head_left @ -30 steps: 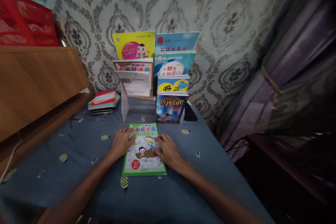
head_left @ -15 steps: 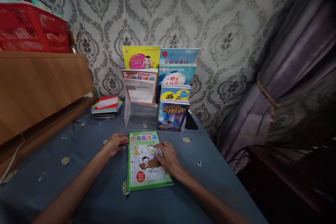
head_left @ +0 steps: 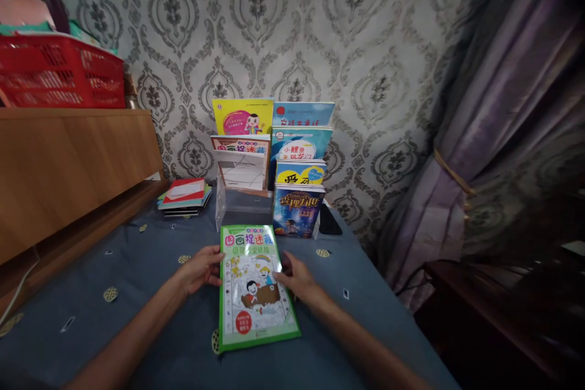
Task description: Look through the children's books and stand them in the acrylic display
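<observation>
A green-bordered picture book [head_left: 253, 295] with a cartoon cover is in front of me, just before the book rack, its far edge tipped slightly up off the cloth. My left hand [head_left: 201, 269] holds its left edge, fingertips at the border and partly hidden. At the right edge, my right hand [head_left: 299, 280] grips it with the thumb on the cover and the other fingers behind it. Behind the book stands a clear tiered rack [head_left: 220, 210] filled with children's books. A dark blue book [head_left: 296, 213] occupies its front right slot; a whitish sheet or booklet [head_left: 242, 172] leans at left.
A stack of thin books [head_left: 185, 194] lies left of the rack. A dark flat object [head_left: 329, 220] rests right of it. Along the left runs a wooden cabinet [head_left: 77, 158] carrying a red basket [head_left: 59, 73]. A purple curtain [head_left: 450, 134] hangs beyond the table's right edge.
My left hand has closed in on the book's left edge. My right hand has slid from the cover to its right edge. The book's far side has risen. The view has tilted up slightly.
</observation>
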Available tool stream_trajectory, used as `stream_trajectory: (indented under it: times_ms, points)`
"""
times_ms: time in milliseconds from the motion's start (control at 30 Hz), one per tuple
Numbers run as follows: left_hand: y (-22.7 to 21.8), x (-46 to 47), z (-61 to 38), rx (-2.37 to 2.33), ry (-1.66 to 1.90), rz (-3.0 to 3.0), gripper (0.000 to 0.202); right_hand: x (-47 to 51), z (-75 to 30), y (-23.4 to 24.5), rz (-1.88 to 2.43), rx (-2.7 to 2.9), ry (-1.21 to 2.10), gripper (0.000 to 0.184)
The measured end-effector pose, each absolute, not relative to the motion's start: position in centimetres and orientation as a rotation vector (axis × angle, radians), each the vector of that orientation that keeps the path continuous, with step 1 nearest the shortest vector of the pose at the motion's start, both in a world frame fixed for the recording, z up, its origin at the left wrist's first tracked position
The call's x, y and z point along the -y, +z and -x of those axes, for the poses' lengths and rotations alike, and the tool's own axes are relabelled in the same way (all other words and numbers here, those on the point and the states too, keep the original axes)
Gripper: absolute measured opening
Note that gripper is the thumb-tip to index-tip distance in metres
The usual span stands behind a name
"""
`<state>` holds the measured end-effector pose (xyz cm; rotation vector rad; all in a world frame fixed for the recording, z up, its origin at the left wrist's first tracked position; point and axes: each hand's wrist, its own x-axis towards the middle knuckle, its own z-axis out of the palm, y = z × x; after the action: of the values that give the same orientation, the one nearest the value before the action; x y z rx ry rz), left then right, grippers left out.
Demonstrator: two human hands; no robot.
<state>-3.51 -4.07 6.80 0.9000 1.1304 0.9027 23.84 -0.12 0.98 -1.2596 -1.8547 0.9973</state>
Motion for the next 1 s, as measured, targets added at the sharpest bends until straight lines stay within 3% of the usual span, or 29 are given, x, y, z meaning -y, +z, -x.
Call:
stream_trajectory:
  times_ms: [67,133,333,467,667,800,1000]
  points:
    - [8.6,4.3,3.5,-1.108,0.950,-0.986,0.040,-0.1,-23.9,3.2,1.094,1.814,1.278,0.034]
    - [10.2,4.6,3.6,-1.086,1.029,-1.092,0.043,0.3,-23.9,5.9,0.902,1.782,1.337,0.032]
    - [11.1,4.8,3.9,-1.117,1.284,-1.424,0.036,2.7,-23.5,9.3,0.849,1.922,0.759,0.026]
    - [9.5,4.8,3.8,-1.160,1.246,-1.550,0.023,3.7,-23.2,7.8,0.896,1.991,0.682,0.027]
    - [10.5,3.4,4.4,-1.171,1.284,-1.582,0.022,2.2,-22.5,8.0,0.944,2.068,0.556,0.024]
    - [13.8,0.0,5.6,-1.208,1.500,-1.600,0.015,-1.5,-20.6,11.0,0.842,2.143,0.473,0.019]
    - [22.1,-7.0,6.6,-1.097,1.816,-1.574,0.021,-8.8,-17.7,19.7,0.747,2.017,0.184,0.015]
